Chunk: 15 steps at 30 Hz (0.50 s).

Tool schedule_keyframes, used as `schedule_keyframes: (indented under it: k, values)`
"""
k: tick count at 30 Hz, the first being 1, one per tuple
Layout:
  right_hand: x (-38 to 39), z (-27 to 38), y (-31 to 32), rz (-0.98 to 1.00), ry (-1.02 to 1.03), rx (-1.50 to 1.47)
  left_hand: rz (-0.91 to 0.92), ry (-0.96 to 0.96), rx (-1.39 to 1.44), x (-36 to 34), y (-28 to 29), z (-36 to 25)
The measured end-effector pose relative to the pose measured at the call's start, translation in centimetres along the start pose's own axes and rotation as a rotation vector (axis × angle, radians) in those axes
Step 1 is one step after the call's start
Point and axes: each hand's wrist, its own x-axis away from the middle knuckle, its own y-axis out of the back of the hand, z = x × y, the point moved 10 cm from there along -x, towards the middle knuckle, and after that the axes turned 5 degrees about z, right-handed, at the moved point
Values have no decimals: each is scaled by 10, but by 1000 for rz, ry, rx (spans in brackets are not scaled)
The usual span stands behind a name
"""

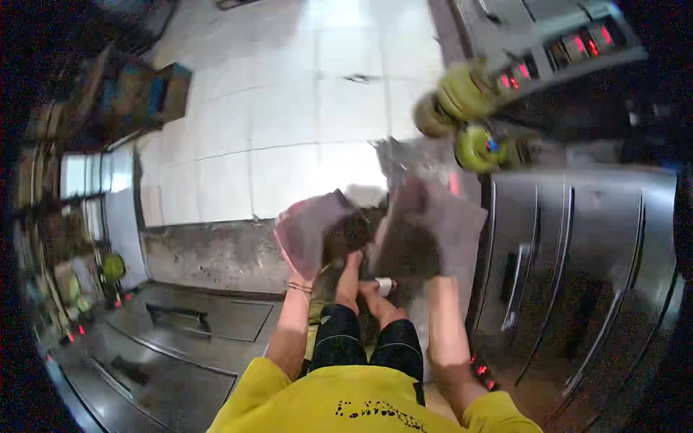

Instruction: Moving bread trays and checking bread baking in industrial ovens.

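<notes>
A pinkish-grey thick cloth or mitt (307, 234) covers my left hand, and its fingers are hidden. My left forearm (292, 321) reaches forward with a thin dark band at the wrist. Over my right hand is a similar greyish-pink cloth or mitt (462, 227), blurred by motion, which also hides the fingers. My right forearm (447, 325) is stretched ahead. The two coverings stand apart, with dark areas between and below them. Whether anything is held inside either covering cannot be made out.
Steel units with long handles (577, 245) line the right side. Two people in yellow (465, 90) stand near equipment with red displays (588, 45). A dark steel counter (166, 325) is at lower left, boxes (137, 90) at upper left. Ahead lies a pale tiled surface (289, 108).
</notes>
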Motion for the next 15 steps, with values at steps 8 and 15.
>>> schedule_keyframes:
  k: [8,15]
  values:
    - [-102,-179,9,-345,-487,-1517,-377,-138,860,9,112,24]
    - [-156,-177,55,-1046,-46,-2785,-365,-126,1069,-7,104,-31]
